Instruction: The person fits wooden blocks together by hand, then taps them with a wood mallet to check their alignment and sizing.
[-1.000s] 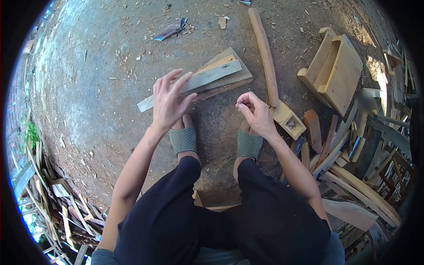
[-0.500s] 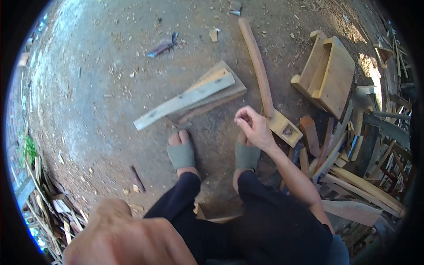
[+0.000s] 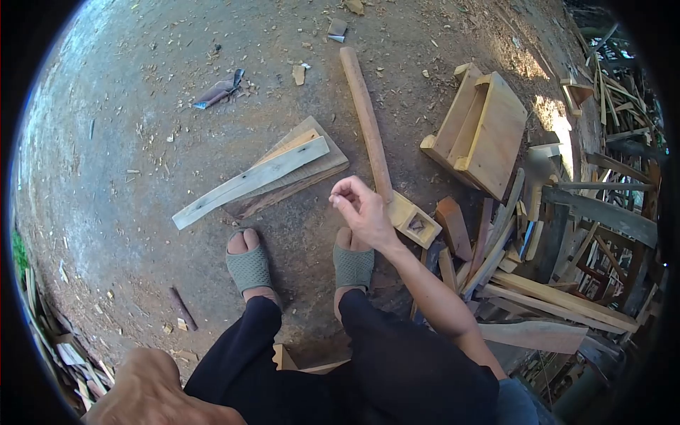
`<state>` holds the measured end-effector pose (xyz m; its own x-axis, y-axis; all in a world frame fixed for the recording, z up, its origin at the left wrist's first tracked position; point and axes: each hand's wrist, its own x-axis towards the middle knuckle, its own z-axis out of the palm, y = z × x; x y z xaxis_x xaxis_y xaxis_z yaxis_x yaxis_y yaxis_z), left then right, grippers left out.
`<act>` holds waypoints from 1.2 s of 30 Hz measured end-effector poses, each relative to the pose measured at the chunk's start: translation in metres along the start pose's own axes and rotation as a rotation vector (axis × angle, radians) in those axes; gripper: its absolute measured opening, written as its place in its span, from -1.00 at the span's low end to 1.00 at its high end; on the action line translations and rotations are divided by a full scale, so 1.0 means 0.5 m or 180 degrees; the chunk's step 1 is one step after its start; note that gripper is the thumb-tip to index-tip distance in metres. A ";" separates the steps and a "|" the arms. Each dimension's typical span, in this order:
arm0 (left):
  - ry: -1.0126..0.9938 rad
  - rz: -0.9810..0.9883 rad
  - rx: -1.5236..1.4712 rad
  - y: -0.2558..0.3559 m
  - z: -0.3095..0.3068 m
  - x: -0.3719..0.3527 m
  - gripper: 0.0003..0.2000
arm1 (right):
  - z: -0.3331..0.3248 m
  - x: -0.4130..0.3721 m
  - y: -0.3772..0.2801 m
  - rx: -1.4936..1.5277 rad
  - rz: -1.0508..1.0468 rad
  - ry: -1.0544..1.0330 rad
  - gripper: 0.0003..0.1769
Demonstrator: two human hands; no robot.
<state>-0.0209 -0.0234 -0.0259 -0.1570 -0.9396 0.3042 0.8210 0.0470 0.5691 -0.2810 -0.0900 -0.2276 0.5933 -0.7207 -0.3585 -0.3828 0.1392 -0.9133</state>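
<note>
My right hand (image 3: 363, 214) hangs over the ground in front of my right foot, fingers curled and thumb against the fingertips in a pinch. Whatever may be between them is too small to make out. Just beyond it lies a long, slightly curved wooden pole (image 3: 366, 117), its near end meeting a wooden block with a square hole (image 3: 402, 213). Left of the hand, a pale tapered board (image 3: 255, 180) rests on a wider wooden plank (image 3: 333, 152). My left arm (image 3: 145, 393) is bent at the lower left; the left hand is out of view.
A box-like wooden piece (image 3: 501, 127) lies at the right. Below it is a heap of offcuts and boards (image 3: 556, 297). A dark stick (image 3: 183, 309) and a crumpled wrapper (image 3: 218, 90) lie on the chip-strewn ground. My sandalled feet (image 3: 248, 265) stand in the middle.
The view has shifted, so the ground objects and my feet appear further left. My right hand keeps its pinched pose beside the wooden block. Nothing on the ground has visibly been moved.
</note>
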 end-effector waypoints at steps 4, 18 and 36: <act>0.0148 -0.0093 -0.0033 0.017 0.016 -0.015 -0.73 | -0.012 0.031 -0.012 0.0641 -0.0023 -0.0009 -0.93; 0.0506 -0.0271 -0.0212 0.051 0.061 -0.059 -0.79 | -0.023 0.087 -0.058 0.3154 0.0533 0.0040 -0.90; 0.1009 -0.0537 -0.0597 0.066 0.126 -0.096 -0.83 | -0.020 0.093 -0.036 0.3071 0.0541 0.0085 -0.89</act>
<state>-0.0209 0.0445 0.0262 -0.1451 -0.9882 -0.0489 0.8887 -0.1519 0.4326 -0.2536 -0.1330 -0.2257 0.5630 -0.6531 -0.5064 0.2888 0.7296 -0.6199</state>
